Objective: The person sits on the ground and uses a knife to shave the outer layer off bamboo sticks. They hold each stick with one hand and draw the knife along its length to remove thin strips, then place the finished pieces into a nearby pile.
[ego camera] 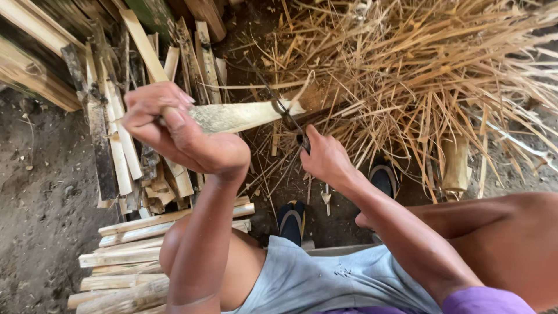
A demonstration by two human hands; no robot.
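Hands are both busy: the left hand (174, 131) grips a bamboo strip (244, 115) while the right hand (325, 158) grips a knife (285, 113) cutting its tip, with shavings (418, 70) piled and more bamboo slats (133, 244) waiting.

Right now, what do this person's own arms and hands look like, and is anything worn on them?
Both arms are bare from shoulder to fingertips: no gloves, watch or rings show on the left hand or right hand. A purple fabric edge sits at the right shoulder. Grey cloth shorts and dark flip-flop sandals are worn below.
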